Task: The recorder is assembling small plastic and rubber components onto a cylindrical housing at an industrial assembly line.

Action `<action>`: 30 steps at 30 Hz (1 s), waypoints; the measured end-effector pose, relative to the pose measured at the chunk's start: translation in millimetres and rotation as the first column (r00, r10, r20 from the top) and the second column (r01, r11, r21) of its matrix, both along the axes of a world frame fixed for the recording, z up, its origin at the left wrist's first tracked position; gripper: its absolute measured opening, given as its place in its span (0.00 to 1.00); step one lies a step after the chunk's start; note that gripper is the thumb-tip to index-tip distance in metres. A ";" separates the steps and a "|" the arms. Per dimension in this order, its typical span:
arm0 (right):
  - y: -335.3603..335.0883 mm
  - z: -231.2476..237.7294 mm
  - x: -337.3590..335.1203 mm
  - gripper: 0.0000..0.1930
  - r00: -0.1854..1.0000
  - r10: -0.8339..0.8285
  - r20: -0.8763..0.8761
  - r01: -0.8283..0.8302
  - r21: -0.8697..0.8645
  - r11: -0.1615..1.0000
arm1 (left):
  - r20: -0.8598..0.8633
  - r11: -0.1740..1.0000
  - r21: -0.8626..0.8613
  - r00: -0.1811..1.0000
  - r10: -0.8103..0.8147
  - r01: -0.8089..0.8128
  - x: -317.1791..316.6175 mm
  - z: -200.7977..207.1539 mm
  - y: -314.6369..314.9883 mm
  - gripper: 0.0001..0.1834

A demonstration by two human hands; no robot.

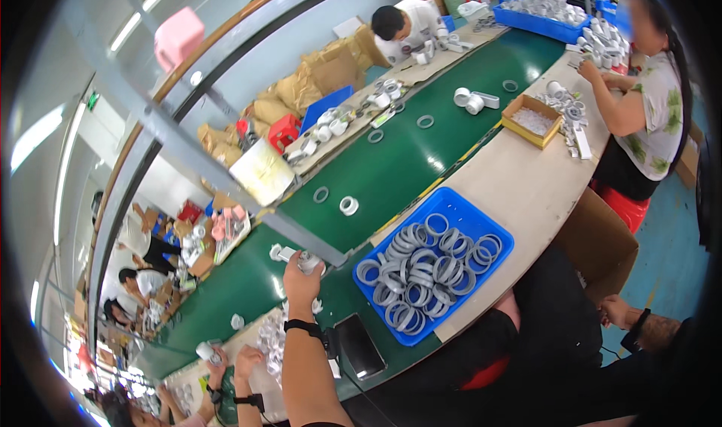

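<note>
My left hand (302, 279), with a black band on the wrist, reaches over the green belt. Its fingers are closed round a white plastic fitting (307, 261) with a round end; a short white arm juts out to the left. Beside that forearm a dark phone-like slab (359, 346) lies on the green surface. To the right of my wrist stands a blue tray (499, 266) heaped with grey rings (421, 269). Low at the right, my right hand (615, 311) is beside a cardboard box (602, 239). Its fingers look curled, and what they hold is hidden.
A grey metal post (226, 179) slants down close to my left hand. On the green belt (391, 164) lie loose rings and a white collar (348, 205). A yellow box (532, 121) stands farther along the table. Other people's hands (248, 361) work at lower left.
</note>
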State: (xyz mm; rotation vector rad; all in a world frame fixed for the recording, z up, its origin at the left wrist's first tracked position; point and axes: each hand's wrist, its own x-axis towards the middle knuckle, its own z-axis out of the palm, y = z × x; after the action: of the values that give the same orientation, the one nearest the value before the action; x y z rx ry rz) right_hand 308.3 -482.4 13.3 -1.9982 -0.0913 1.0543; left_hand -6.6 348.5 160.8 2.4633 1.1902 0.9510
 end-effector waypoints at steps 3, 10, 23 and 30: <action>-16.0 10.2 -9.8 0.14 0.999 0.010 0.043 -0.011 0.019 1.000 | -0.071 0.999 0.014 0.997 0.039 -0.039 11.3 -4.7 1.2 0.42; 14.7 -4.3 24.8 0.06 0.894 0.123 0.432 -0.024 -0.227 0.974 | 0.287 0.995 0.084 0.957 0.032 -0.058 -48.1 -12.6 -81.2 0.39; 97.7 -79.1 113.4 0.17 0.687 0.500 0.527 0.045 -0.718 0.695 | 0.123 0.904 -0.068 0.896 0.428 -0.422 -161.7 -76.9 -266.3 0.34; 245.1 137.8 126.2 0.30 0.336 0.875 -0.349 -0.907 0.131 0.401 | -0.119 0.839 -0.050 0.837 0.533 -0.542 -186.4 -94.0 -255.0 0.36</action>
State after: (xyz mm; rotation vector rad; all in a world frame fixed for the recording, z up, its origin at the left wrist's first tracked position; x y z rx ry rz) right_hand 434.5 -237.3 151.1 -1.7045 -1.0969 2.1594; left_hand -193.0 93.5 66.8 2.1610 1.9828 0.8799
